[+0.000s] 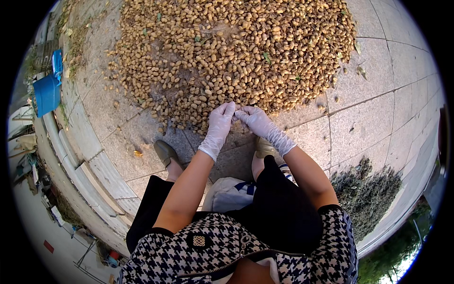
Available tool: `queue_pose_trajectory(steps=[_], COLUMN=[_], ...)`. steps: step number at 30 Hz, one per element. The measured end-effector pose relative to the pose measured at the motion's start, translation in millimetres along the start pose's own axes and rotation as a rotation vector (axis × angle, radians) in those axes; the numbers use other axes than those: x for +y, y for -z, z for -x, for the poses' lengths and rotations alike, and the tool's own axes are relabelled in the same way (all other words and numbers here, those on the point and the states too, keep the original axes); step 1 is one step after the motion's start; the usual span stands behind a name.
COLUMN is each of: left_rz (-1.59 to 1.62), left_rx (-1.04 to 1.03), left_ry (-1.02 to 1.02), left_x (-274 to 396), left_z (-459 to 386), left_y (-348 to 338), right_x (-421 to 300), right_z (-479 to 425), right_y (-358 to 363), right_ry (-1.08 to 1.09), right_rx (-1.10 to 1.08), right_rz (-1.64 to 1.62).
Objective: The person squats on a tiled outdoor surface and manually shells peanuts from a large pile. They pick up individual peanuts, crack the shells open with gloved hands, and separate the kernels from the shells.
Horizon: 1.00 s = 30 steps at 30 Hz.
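Observation:
At the near edge of a broad heap of unshelled peanuts [248,53], my two hands meet in thin white gloves. My left hand [220,120] has its thumb and fingers pinched together. Its fingertips touch those of my right hand [256,120], which is bent in the same pinching way. A small brownish thing [238,107] shows between the fingertips. It looks like a peanut pod, but the fingers mostly cover it.
Stone paving slabs [358,131] surround the heap. A white bag [227,195] with blue strips lies between my legs. A dark pile of dried plant matter [365,195] is at the right. On the left stand a blue plastic container [48,94] and a raised stone kerb [78,177].

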<state>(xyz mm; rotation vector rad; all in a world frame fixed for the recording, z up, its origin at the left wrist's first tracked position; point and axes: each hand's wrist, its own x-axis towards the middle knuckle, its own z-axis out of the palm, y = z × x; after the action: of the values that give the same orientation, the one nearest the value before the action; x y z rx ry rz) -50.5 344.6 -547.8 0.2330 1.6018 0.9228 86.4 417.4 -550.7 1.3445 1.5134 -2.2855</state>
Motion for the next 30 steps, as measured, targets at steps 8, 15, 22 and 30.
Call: queue_pose_trajectory(steps=[8,15,22,30], left_rz=[-0.501,-0.735,-1.392,-1.384], left_rx=[0.383,0.303,0.244,0.277], left_ry=[-0.338,-0.488,-0.261,-0.349], left_x=[-24.6,11.5,51.4,52.1], left_z=[-33.4,-70.0,-78.1,-75.8], left_y=[18.3,63.2,51.3,64.5], right_x=[-22.0,-1.8,7.4,8.8], right_z=[11.0,4.4,-0.9,-4.8], right_y=[-14.4,-11.9,-10.6,-8.5], right_ry=[0.111,-0.035,-0.036,-0.039], right_rx=[0.021,0.012,-0.003,0.014], right_rz=[0.163,-0.181,-0.258,-0.27])
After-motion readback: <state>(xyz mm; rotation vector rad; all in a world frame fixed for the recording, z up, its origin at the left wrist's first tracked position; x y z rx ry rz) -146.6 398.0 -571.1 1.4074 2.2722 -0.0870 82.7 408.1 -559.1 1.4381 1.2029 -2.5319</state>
